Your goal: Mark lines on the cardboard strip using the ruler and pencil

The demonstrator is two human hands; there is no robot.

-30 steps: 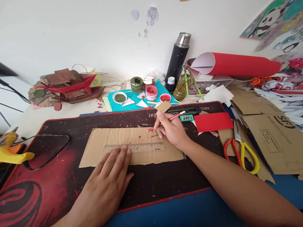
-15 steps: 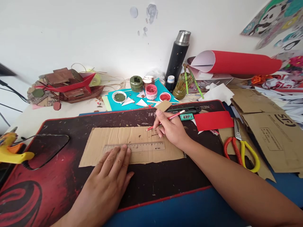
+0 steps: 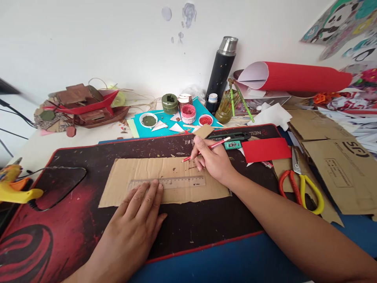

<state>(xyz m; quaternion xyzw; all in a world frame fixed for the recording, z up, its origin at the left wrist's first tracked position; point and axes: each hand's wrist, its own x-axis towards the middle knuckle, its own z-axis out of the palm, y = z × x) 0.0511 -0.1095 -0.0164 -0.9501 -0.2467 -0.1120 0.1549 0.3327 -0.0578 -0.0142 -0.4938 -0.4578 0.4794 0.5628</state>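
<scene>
A clear ruler (image 3: pixel 182 181) lies along a rectangular piece of corrugated cardboard (image 3: pixel 118 181) on the dark mat. Flat over the ruler's left end rests my left hand (image 3: pixel 140 214), its fingers stretched out and pressing on ruler and cardboard. My right hand (image 3: pixel 210 157) pinches a red pencil (image 3: pixel 218 144) above the far edge of the cardboard. The pencil's tip points left and down, close to the cardboard; whether it touches I cannot tell.
Red-and-yellow scissors (image 3: pixel 297 177), a red paper piece (image 3: pixel 266 150) and cardboard sheets (image 3: pixel 338 177) lie at right. Open paint jars (image 3: pixel 188 114) and a black thermos (image 3: pixel 222 68) stand behind. A yellow glue gun (image 3: pixel 20 192) is at left, model boats (image 3: pixel 88 106) at back left.
</scene>
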